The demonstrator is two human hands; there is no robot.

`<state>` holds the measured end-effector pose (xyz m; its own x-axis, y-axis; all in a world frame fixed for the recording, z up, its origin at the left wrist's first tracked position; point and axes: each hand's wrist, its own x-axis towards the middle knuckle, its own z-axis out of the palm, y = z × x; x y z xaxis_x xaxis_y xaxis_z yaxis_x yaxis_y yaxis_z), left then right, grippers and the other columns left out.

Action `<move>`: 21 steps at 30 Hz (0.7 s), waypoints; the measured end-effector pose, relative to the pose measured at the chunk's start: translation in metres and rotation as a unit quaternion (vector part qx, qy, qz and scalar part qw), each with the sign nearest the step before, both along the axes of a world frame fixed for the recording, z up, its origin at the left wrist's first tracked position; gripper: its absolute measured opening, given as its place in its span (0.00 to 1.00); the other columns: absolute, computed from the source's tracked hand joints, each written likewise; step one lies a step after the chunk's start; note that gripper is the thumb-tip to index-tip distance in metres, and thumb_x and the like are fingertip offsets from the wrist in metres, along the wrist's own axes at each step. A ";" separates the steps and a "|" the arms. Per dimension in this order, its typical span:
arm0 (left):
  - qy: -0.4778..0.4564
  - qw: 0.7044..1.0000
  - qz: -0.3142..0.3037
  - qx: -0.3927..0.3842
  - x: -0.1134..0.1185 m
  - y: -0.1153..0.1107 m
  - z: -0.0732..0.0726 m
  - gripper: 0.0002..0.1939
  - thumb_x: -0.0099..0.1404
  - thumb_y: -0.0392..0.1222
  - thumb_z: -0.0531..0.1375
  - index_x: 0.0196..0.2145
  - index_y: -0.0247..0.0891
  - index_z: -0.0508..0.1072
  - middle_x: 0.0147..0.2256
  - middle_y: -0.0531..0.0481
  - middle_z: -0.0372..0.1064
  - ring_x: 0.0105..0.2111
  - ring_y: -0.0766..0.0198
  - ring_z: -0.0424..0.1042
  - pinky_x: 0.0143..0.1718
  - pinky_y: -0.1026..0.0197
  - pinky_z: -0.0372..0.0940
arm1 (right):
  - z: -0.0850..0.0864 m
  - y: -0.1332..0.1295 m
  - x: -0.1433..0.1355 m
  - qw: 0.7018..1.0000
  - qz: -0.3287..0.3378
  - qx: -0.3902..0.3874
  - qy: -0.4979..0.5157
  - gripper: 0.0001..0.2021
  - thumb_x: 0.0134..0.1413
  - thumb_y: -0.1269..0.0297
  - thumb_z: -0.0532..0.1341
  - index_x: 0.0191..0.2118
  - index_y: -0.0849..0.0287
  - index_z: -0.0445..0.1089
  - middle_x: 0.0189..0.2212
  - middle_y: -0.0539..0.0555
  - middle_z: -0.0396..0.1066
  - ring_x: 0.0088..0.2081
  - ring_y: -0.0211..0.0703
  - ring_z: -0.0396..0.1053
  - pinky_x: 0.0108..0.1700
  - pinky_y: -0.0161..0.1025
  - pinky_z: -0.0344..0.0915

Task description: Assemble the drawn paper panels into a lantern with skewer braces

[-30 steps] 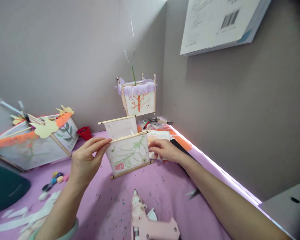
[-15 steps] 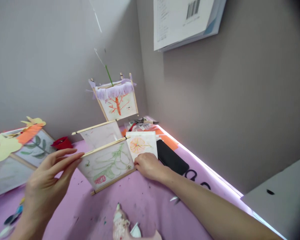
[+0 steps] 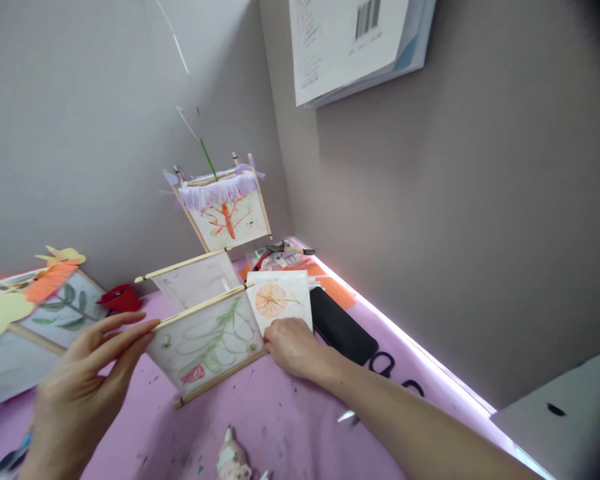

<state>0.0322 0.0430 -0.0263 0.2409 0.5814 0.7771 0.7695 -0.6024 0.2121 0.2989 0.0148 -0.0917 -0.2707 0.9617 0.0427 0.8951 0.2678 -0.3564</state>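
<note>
Compared with the earliest frame, the right hand point(image 3: 291, 345) has dropped from beside the upper right edge of the green-drawn panel point(image 3: 210, 343) to its lower right corner. The flower sheet point(image 3: 280, 300), just right of the panel, shows more fully, and the glue gun point(image 3: 233, 460), nearer the wearer than the panel, now shows only its front end.

The panel stands between the two hands, leaning slightly. The left hand point(image 3: 83, 387) pinches the end of its top stick between thumb and fingers. The right hand's fingers are curled at the corner, over the sheet's lower edge; I can't tell whether they grip. Behind the panel is a paler panel point(image 3: 200, 280); farther back, a fringed lantern point(image 3: 225, 223). Right of the panel lie a black case point(image 3: 343, 327) and scissors point(image 3: 371, 363).
</note>
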 end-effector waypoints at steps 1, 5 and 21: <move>0.010 1.000 -0.004 -0.011 0.002 -0.003 0.002 0.09 0.59 0.48 0.59 0.39 0.55 0.75 0.43 0.55 0.70 0.38 0.57 0.71 0.27 0.59 0.67 | 0.004 -0.001 0.003 1.000 0.002 0.000 0.004 0.10 0.53 0.67 0.57 0.32 0.63 0.76 0.32 0.61 0.76 0.35 0.50 0.73 0.32 0.37 0.61; 0.007 0.999 -0.029 -0.024 0.004 -0.008 0.008 0.08 0.61 0.44 0.59 0.38 0.49 0.76 0.42 0.52 0.69 0.38 0.60 0.70 0.30 0.61 0.66 | 0.029 -0.004 0.018 0.987 -0.036 0.084 0.135 0.10 0.56 0.62 0.57 0.39 0.58 0.73 0.33 0.53 0.75 0.33 0.41 0.71 0.35 0.34 0.62; 0.041 0.997 -0.065 0.011 0.004 -0.014 0.013 0.05 0.62 0.38 0.58 0.36 0.38 0.72 0.35 0.47 0.71 0.39 0.59 0.69 0.40 0.57 0.65 | 0.052 0.022 -0.010 0.911 0.068 0.319 0.254 0.09 0.57 0.68 0.57 0.43 0.55 0.70 0.40 0.55 0.70 0.43 0.45 0.67 0.40 0.39 0.65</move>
<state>0.0359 0.0294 -0.0133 0.3758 0.5241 0.7643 0.6991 -0.7017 0.1375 0.2893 0.0372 -0.0397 -0.1747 0.6569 0.7335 0.6018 0.6608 -0.4485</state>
